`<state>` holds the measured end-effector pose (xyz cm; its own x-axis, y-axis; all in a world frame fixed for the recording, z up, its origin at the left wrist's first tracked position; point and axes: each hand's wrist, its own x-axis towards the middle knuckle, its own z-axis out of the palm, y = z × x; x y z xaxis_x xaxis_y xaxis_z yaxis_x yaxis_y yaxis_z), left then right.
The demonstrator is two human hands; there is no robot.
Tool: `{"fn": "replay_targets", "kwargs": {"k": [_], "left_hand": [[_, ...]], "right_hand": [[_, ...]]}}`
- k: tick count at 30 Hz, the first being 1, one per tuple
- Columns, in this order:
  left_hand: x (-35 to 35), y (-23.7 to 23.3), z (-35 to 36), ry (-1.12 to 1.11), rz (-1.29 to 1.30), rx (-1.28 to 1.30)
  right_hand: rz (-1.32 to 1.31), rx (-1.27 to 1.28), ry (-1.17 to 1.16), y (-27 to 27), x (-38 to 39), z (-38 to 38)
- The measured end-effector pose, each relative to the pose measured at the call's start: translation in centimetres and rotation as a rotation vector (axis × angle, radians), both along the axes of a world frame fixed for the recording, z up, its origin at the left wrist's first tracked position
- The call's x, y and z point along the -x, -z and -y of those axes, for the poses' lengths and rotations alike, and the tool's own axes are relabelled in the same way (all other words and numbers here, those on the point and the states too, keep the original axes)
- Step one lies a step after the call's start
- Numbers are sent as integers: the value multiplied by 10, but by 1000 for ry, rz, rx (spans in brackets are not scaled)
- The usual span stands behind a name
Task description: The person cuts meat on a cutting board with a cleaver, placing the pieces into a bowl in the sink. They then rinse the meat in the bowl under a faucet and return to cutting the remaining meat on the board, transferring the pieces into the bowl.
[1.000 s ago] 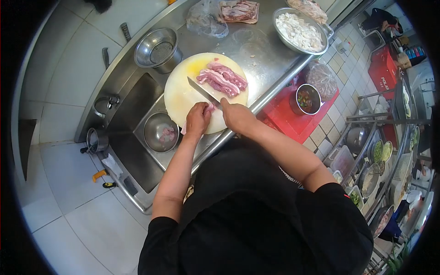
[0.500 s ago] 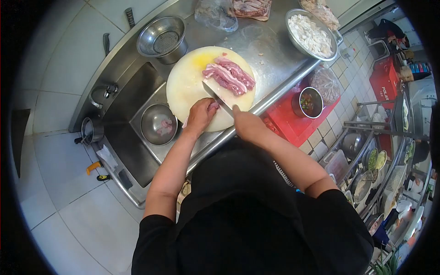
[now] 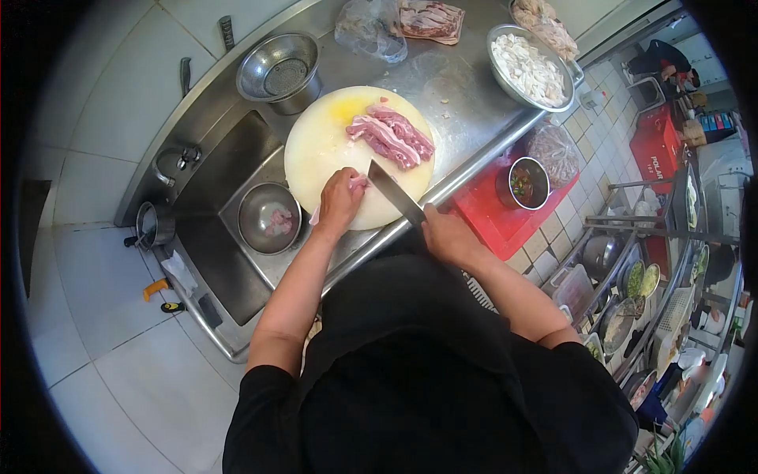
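Observation:
My right hand [image 3: 448, 235] is closed round the handle of a knife [image 3: 396, 192] whose broad blade lies slantwise over the near part of a round white cutting board [image 3: 316, 142]. My left hand [image 3: 342, 201] is closed on a piece of raw meat [image 3: 359, 182], of which only a small pink part shows past the fingers. The blade's tip is just right of this piece. Farther up the board lie strips of raw pork [image 3: 391, 136], pink with pale fat. Left of the board, a metal bowl [image 3: 251, 203] in the sink holds a few small meat scraps.
A steel sink [image 3: 201, 213] with a faucet [image 3: 178, 162] lies left. Behind the board stands a metal strainer [image 3: 251, 65]. To the right are a bowl of white pieces [image 3: 530, 67], a red surface [image 3: 489, 225] and a metal pot [image 3: 509, 197]. A slab of meat [image 3: 430, 21] lies at the back.
The knife has moved right, away from the left hand, and my right hand has drawn back to the right with it. The left hand keeps its grip on the meat.

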<state>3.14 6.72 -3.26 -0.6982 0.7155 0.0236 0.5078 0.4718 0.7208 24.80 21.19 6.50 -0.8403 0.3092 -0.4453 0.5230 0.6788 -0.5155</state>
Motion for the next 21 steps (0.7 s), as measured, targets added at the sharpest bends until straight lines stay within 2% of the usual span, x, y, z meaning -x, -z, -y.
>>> {"fn": "replay_targets", "kwargs": {"k": [3,7,10,13,15,16,18,19,20,21], "left_hand": [[-4,-33,2,50,84,-6],[9,-39,13,178,25,-22],[14,-41,19,257,137,66],[10,-30,19,329,-1,126],[-4,-24,10,67,-52,91],[-9,-25,3,65,-51,90],[-16,-25,-10,-224,-11,46],[-14,-22,-13,-273,107,4],[-12,-21,-14,-273,111,5],[-10,-25,-15,-322,231,-111]], "right_hand": [[-47,-30,60,-7,17,10],[-97,-11,72,-15,24,16],[-111,3,28,-18,25,22],[-93,1,18,-18,25,26],[-108,6,28,-16,25,25],[-141,-10,60,-15,25,23],[-170,-26,92,-17,25,18],[-172,-25,138,-21,26,14],[-174,-24,184,-24,25,11],[-199,-38,205,-26,23,10]]}}
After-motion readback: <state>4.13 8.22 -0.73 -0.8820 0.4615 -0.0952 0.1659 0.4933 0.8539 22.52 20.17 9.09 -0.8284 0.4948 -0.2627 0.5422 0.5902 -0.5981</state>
